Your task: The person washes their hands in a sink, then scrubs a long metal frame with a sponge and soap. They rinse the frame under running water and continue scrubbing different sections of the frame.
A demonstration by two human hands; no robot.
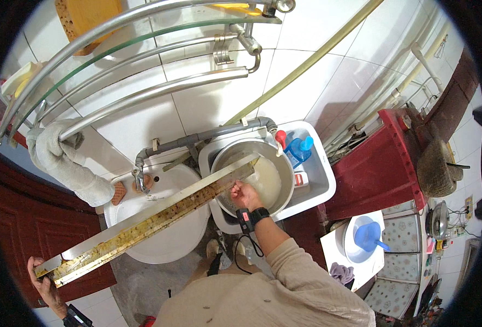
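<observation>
A long metal channel (151, 220), with yellow-brown grime along its inner side, slants across the washbasin (159, 245). Its lower left end is gripped by my left hand (46, 284). The upper right end lies above a large metal pot (288, 175) holding cloudy, whitish liquid (267, 182). My right hand (245, 196) is over the pot, its fingers curled close to the underside of the channel; whether it holds something is hidden. The pot stands in a white plastic tub (326, 184), beside a blue pump bottle (298, 151).
A red-handled tap (280, 139) juts over the pot's rim, and a metal tap (140, 182) stands at the washbasin. Overhead at left is a metal rack with a glass shelf (142, 36) and a hanging towel (73, 175). At right stands a dark red cabinet (371, 171).
</observation>
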